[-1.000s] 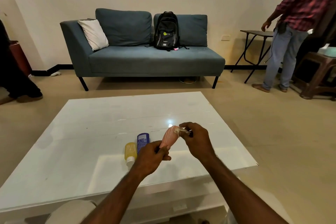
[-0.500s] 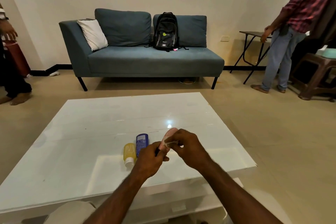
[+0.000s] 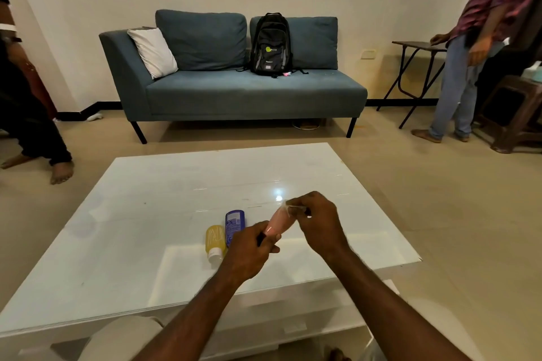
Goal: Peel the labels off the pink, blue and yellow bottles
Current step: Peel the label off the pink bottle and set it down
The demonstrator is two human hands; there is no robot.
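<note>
I hold the pink bottle point(image 3: 280, 223) tilted above the white table point(image 3: 146, 214). My left hand point(image 3: 249, 249) grips its lower, capped end. My right hand point(image 3: 316, 220) pinches a thin clear label point(image 3: 289, 206) at the bottle's upper end, partly lifted from the surface. The blue bottle point(image 3: 234, 224) and the yellow bottle point(image 3: 216, 240) lie side by side on the table just left of my left hand, both with labels on them. The yellow bottle's white cap points toward me.
A blue sofa point(image 3: 234, 91) with a black backpack point(image 3: 271, 44) and a white pillow stands behind the table. One person stands at the right by a small folding table point(image 3: 416, 47). Another person's legs and bare feet point(image 3: 58, 173) are at the left.
My right hand slid down along the pink bottle, then went back to its upper end with the label pinched. The person at the left has stepped closer to the table.
</note>
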